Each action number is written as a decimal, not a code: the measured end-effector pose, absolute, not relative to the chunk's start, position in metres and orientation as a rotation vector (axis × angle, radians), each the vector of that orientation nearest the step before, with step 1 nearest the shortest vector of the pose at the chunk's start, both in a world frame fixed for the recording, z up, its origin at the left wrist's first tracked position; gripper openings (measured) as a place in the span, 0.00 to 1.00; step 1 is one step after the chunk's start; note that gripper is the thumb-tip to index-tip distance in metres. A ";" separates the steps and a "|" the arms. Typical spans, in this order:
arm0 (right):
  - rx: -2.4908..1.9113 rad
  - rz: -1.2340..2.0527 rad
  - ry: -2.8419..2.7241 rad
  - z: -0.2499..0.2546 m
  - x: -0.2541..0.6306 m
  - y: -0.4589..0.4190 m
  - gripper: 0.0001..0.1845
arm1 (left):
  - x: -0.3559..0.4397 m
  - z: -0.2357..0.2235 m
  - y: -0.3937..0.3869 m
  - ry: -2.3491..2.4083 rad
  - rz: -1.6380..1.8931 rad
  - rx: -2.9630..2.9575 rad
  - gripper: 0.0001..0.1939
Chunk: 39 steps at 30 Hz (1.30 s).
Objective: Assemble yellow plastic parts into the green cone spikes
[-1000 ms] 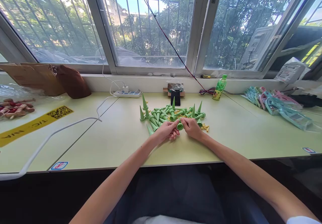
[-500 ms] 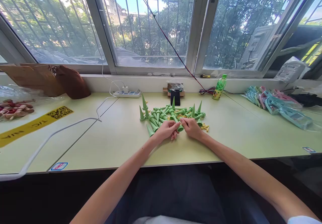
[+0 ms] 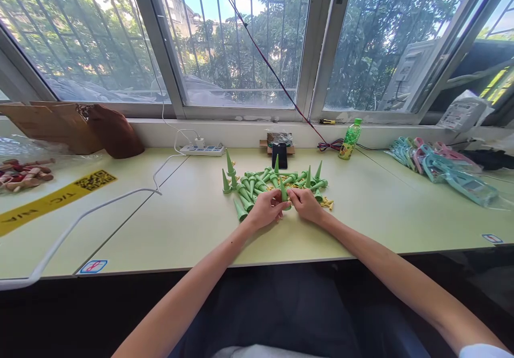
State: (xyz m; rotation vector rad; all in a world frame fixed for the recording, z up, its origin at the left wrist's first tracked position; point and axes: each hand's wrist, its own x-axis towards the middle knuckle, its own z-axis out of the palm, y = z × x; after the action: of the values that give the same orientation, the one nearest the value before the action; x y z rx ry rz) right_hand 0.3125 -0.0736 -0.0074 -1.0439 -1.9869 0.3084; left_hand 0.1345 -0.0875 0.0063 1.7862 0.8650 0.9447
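Pinching a green cone (image 3: 283,193), tip up, in the fingers of the left hand (image 3: 264,209), beside a curled right hand (image 3: 307,204), its hold impossible to tell, before more green cones (image 3: 244,191) and yellow pieces (image 3: 329,204) on the counter (image 3: 180,229).

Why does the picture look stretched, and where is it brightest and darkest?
Head view: window frames splay outward towards the top, probably wide-lens distortion; head view: daylight makes the windows brightest, while below the table is nearly black; head view: the left hand and right hand at the green cone show no obvious blur.
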 end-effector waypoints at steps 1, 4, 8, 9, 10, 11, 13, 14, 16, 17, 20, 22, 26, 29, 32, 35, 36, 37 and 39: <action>-1.041 0.310 -1.989 -0.007 0.313 -0.074 0.21 | 0.135 0.007 -0.088 0.883 0.949 1.805 0.20; -1.041 0.312 -1.993 -0.007 0.312 -0.074 0.21 | 0.135 0.008 -0.089 0.925 0.969 1.886 0.18; -1.049 0.313 -1.988 -0.005 0.311 -0.075 0.22 | 0.134 0.007 -0.087 0.952 1.033 2.022 0.16; -1.047 0.313 -1.987 -0.005 0.311 -0.075 0.22 | 0.134 0.006 -0.086 0.959 1.049 2.046 0.16; -1.044 0.316 -1.984 -0.005 0.311 -0.075 0.22 | 0.133 0.005 -0.085 0.961 1.063 2.061 0.17; -1.042 0.321 -1.980 -0.004 0.311 -0.075 0.22 | 0.133 0.004 -0.085 0.958 1.074 2.068 0.17; -1.040 0.333 -1.966 -0.004 0.311 -0.075 0.22 | 0.133 0.003 -0.085 0.941 1.084 2.068 0.18; -1.039 0.339 -1.959 -0.004 0.311 -0.075 0.22 | 0.134 0.003 -0.085 0.936 1.089 2.065 0.18; -1.033 0.345 -1.949 -0.004 0.311 -0.075 0.21 | 0.134 0.004 -0.086 0.937 1.097 2.057 0.20; -1.029 0.345 -1.946 -0.004 0.311 -0.075 0.21 | 0.134 0.004 -0.087 0.938 1.102 2.049 0.21; -1.025 0.346 -1.943 -0.004 0.311 -0.075 0.21 | 0.134 0.007 -0.089 0.936 1.118 2.025 0.26; -1.034 0.353 -1.940 -0.003 0.311 -0.076 0.22 | 0.134 0.008 -0.088 0.950 1.139 2.014 0.32; -1.046 0.355 -1.925 -0.002 0.310 -0.077 0.21 | 0.135 0.006 -0.085 0.964 1.149 1.910 0.36; -1.041 0.332 -1.921 -0.002 0.310 -0.077 0.21 | 0.136 0.003 -0.082 0.959 1.142 1.774 0.37; -1.042 0.315 -1.932 -0.002 0.309 -0.078 0.21 | 0.137 0.003 -0.082 0.959 1.143 1.755 0.36; -1.050 0.307 -1.947 -0.002 0.309 -0.078 0.21 | 0.137 0.006 -0.083 0.955 1.148 1.762 0.33; -1.053 0.306 -1.952 -0.002 0.310 -0.078 0.21 | 0.137 0.007 -0.084 0.949 1.154 1.754 0.32; -1.057 0.305 -1.956 -0.003 0.310 -0.077 0.21 | 0.137 0.008 -0.084 0.939 1.158 1.748 0.32; -1.064 0.294 -1.963 -0.003 0.310 -0.077 0.20 | 0.138 0.009 -0.085 0.920 1.164 1.760 0.29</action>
State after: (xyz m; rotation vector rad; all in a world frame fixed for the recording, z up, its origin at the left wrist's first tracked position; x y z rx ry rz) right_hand 0.3104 -0.0768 -0.0032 -1.0637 -1.9633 0.2942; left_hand 0.1375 -0.0854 0.0093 1.7600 0.9198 1.1637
